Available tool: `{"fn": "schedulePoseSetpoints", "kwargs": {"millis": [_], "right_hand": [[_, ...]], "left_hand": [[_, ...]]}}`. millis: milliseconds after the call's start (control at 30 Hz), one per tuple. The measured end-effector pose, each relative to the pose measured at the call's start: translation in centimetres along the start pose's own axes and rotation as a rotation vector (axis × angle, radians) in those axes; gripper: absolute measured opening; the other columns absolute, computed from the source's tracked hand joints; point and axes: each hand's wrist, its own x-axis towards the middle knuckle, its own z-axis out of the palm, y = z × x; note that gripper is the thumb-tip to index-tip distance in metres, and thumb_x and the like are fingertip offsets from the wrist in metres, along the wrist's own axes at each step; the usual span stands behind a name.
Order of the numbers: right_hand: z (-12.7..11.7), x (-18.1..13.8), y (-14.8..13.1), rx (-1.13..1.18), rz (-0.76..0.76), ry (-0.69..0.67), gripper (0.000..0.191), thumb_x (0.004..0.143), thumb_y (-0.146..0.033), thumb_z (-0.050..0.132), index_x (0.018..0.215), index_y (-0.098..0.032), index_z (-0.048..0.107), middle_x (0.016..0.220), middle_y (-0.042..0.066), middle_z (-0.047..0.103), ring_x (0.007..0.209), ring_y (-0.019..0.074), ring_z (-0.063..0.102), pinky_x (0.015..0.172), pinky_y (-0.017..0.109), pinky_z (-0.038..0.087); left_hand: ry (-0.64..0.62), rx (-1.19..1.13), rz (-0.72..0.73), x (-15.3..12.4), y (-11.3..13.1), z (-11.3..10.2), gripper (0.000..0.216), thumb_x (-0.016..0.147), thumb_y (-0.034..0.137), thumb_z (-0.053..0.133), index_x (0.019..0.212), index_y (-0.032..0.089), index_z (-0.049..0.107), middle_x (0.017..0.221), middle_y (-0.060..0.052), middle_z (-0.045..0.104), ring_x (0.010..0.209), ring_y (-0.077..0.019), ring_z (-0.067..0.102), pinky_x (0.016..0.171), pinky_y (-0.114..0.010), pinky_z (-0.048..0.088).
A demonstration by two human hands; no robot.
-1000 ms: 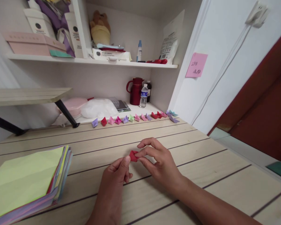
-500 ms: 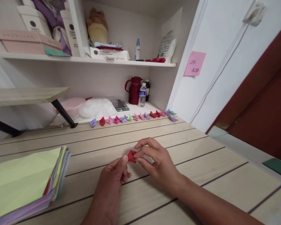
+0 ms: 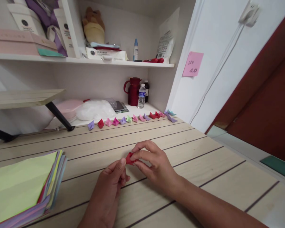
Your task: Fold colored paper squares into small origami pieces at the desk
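Between my two hands, just above the wood-striped table (image 3: 194, 158), is a small folded red paper boat (image 3: 129, 159). My left hand (image 3: 112, 180) pinches its left tip between thumb and forefinger, the other fingers curled under. From the right, my right hand (image 3: 154, 163) grips the boat's other side with thumb and fingertips, hiding part of the folds. Along the table's far edge stands a row of several small paper boats in purple, red, pink, green and blue, among them a red one (image 3: 100, 123) and a lilac one (image 3: 91, 125).
A stack of coloured paper (image 3: 21, 186), yellow on top, lies at the left. A small raised shelf (image 3: 26, 97) on black legs stands behind it. At the back are a dark red jug (image 3: 133, 91), a water bottle (image 3: 142, 96) and a plastic-wrapped white bundle (image 3: 95, 110).
The view has shifted slightly, so everything sits a little farther left. Both hands keep hold of the red boat, and the right fingers have moved slightly on its folds.
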Motion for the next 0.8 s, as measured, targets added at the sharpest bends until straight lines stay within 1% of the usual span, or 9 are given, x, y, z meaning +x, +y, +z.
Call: {"fn": "schedulePoseSetpoints", "kwargs": {"millis": [200, 367, 567, 667, 733, 800], "right_hand": [[0.03, -0.26, 0.31, -0.077, -0.047, -0.002, 0.018, 0.087, -0.008, 0.064, 0.088, -0.025, 0.071, 0.100, 0.004, 0.067, 0.093, 0.0198, 0.061, 0.082, 0.037, 0.048], [-0.01, -0.39, 0.33, -0.183, -0.130, 0.024, 0.023, 0.089, -0.007, 0.059, 0.085, -0.027, 0.070, 0.107, 0.003, 0.067, 0.097, 0.0204, 0.060, 0.084, 0.040, 0.045], [-0.13, -0.28, -0.06, -0.217, -0.209, 0.042, 0.023, 0.090, -0.008, 0.056, 0.082, -0.026, 0.068, 0.110, 0.004, 0.065, 0.099, 0.0208, 0.059, 0.083, 0.040, 0.044], [-0.11, -0.26, -0.11, -0.205, -0.184, 0.035, 0.023, 0.089, -0.007, 0.057, 0.086, -0.027, 0.068, 0.110, 0.004, 0.065, 0.099, 0.0216, 0.059, 0.085, 0.041, 0.044], [-0.07, -0.28, -0.07, -0.171, -0.126, 0.022, 0.021, 0.088, -0.008, 0.060, 0.088, -0.027, 0.069, 0.109, 0.004, 0.066, 0.099, 0.0223, 0.060, 0.086, 0.042, 0.044], [-0.02, -0.29, 0.01, -0.115, -0.037, 0.000, 0.019, 0.088, -0.009, 0.063, 0.087, -0.026, 0.070, 0.109, 0.005, 0.066, 0.101, 0.0231, 0.060, 0.089, 0.043, 0.045]], "left_hand": [[0.011, 0.024, 0.031, 0.00, -0.24, 0.40, 0.043, 0.072, 0.054, 0.073, 0.056, 0.021, 0.050, 0.054, 0.006, 0.042, 0.060, -0.0119, 0.035, 0.069, -0.028, 0.040], [0.009, 0.007, 0.022, -0.03, 0.02, 0.45, 0.041, 0.073, 0.052, 0.072, 0.057, 0.021, 0.051, 0.055, 0.005, 0.043, 0.061, -0.0118, 0.037, 0.069, -0.028, 0.040], [-0.074, -0.059, -0.011, 0.05, 0.36, 0.02, 0.041, 0.072, 0.050, 0.075, 0.057, 0.020, 0.051, 0.058, 0.005, 0.045, 0.063, -0.0117, 0.037, 0.070, -0.028, 0.042], [-0.081, -0.070, -0.005, 0.11, 0.31, -0.10, 0.041, 0.073, 0.050, 0.074, 0.057, 0.020, 0.052, 0.059, 0.004, 0.046, 0.064, -0.0119, 0.039, 0.071, -0.027, 0.042], [-0.077, -0.064, 0.002, 0.14, 0.28, -0.04, 0.041, 0.073, 0.050, 0.074, 0.057, 0.020, 0.051, 0.059, 0.004, 0.045, 0.064, -0.0121, 0.039, 0.071, -0.027, 0.042], [-0.056, -0.037, 0.010, 0.11, 0.25, 0.12, 0.042, 0.073, 0.051, 0.073, 0.056, 0.021, 0.050, 0.057, 0.005, 0.044, 0.063, -0.0119, 0.037, 0.070, -0.027, 0.042]]}}
